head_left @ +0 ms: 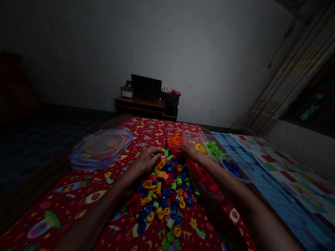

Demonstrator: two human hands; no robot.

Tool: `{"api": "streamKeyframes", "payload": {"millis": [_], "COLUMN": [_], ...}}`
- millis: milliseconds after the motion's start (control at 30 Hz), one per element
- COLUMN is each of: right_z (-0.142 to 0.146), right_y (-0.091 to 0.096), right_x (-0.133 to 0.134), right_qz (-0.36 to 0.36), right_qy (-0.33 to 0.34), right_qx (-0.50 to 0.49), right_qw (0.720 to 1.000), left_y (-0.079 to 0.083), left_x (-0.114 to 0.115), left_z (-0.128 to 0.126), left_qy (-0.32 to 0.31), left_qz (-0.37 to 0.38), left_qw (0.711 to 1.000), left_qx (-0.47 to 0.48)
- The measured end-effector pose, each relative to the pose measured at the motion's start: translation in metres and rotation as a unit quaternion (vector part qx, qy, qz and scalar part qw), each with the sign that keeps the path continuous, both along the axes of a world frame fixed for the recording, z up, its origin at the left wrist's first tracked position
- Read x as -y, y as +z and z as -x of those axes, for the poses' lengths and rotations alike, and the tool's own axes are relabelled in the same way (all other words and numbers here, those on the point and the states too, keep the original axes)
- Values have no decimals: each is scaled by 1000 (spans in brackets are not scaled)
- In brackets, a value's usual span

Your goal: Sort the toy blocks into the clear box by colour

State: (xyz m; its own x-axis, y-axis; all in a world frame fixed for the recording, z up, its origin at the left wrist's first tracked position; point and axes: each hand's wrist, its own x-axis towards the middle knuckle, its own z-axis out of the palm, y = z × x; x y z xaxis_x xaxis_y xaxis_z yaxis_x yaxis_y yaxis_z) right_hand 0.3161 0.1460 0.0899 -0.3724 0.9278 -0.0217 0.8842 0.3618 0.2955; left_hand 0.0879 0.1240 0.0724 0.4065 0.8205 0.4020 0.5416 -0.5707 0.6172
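A pile of mixed toy building bricks [164, 181] in yellow, blue, green and red, with round wheel-like pieces at its near end, lies on the red patterned cloth [99, 188]. At the pile's far left edge is my left hand [148, 158], its fingers bent and a little apart from the thumb, with no brick visible in it. My right hand [190, 150] reaches to the pile's far right, beside the clear box of orange bricks [175, 139]. Its fingers are drawn together, and whatever they may hold is hidden.
Clear boxes of yellow bricks [200, 147], green bricks [214, 149], blue bricks [232, 168] and red bricks [208, 179] stand along the right side. Stacked clear lids [102, 148] lie at left. Beyond the table, a monitor [146, 86] stands on a desk [140, 103].
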Motion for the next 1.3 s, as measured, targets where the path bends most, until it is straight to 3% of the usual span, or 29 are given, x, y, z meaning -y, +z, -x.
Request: {"api": "streamKeyframes", "payload": {"millis": [333, 533, 667, 767, 867, 1033, 1300], "right_z": [-5, -1, 5, 8, 9, 10, 13], "right_y": [49, 58, 60, 58, 49, 26, 5], "right_x": [3, -17, -32, -33, -24, -7, 9], "right_qz": [-37, -40, -83, -125, -130, 3, 112], "right_qy": [-65, -93, -134, -143, -100, -67, -73], "right_qx": [-25, -66, -79, -100, -110, -87, -95], "right_qw": [997, 993, 984, 977, 980, 994, 986], "left_y": [-1, -6, -7, -4, -3, -5, -3], "left_x": [0, -2, -3, -4, -8, -12, -7], "left_z": [-1, 0, 0, 2, 7, 11, 5], "left_qy": [-4, -18, -21, -6, 12, 27, 2], "left_qz": [-3, -16, -23, -28, -31, -43, -48], "left_qw": [1000, 999, 999, 999, 999, 998, 997], "left_qx": [-19, -25, -21, -24, -39, -42, -58]}}
